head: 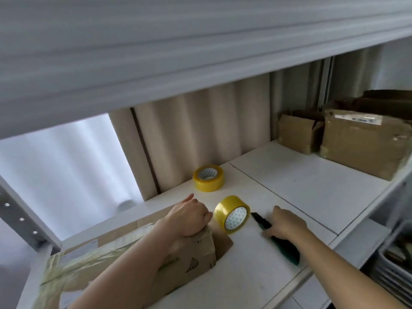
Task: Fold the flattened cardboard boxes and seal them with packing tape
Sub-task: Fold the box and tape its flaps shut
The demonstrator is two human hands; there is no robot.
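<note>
A folded cardboard box [191,257] with tape along its top lies on the white table [245,268] at the lower left. My left hand [189,216] rests on the box's far top corner, fingers curled over the edge. A yellow tape roll [231,214] stands on its edge just right of that hand. A second yellow tape roll [208,177] lies flat farther back. My right hand [287,224] lies over a black and green utility knife [278,239] on the table, fingers bent around its handle.
Two brown cardboard boxes [296,132] [361,141] stand at the back right of the table. Beige curtains [200,130] hang behind. A grey bin [392,259] sits below the table's right edge. A white shelf [156,52] overhangs the top.
</note>
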